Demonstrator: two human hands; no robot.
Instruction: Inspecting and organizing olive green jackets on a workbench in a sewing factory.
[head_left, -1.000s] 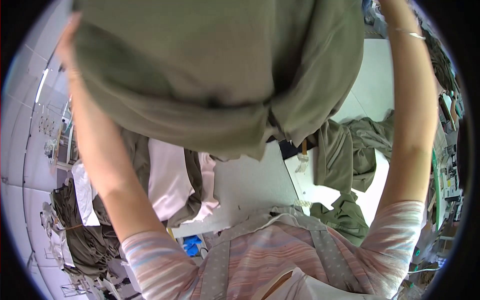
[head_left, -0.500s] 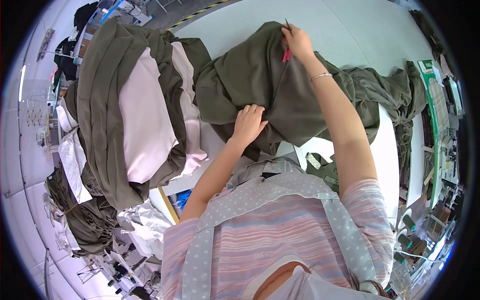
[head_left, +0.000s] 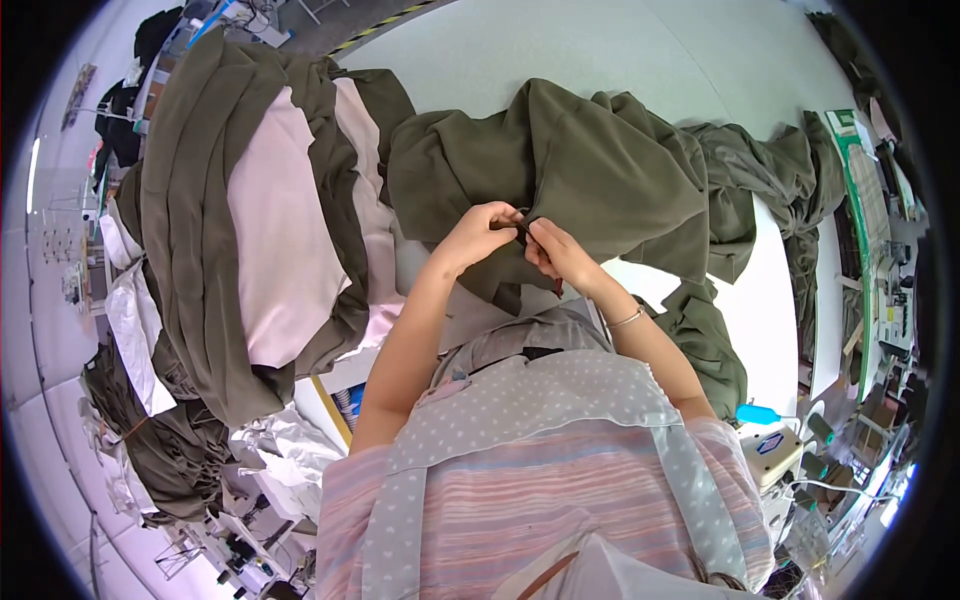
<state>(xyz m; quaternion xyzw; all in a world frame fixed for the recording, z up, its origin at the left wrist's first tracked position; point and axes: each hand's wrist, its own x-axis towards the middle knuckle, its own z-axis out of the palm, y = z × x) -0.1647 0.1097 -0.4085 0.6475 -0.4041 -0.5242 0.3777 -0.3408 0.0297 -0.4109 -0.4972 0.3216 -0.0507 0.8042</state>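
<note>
White table (head_left: 480, 50) bears olive cloth (head_left: 605, 165), right hand (head_left: 563, 257) mostly hiding a red-ended tool (head_left: 558, 289).

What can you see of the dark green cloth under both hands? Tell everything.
The dark green cloth looks plain, matt and soft. It lies bunched on the pale table in a puffed heap with deep folds, right of pale pink cloth. At its near side the left hand pinches it, the right hand against it.

A bunched, matte olive-green cloth (head_left: 610, 165) lies rumpled on the white counter (head_left: 600, 50), a slim red-ended tool (head_left: 557, 289) at its six-o'clock edge.
</note>
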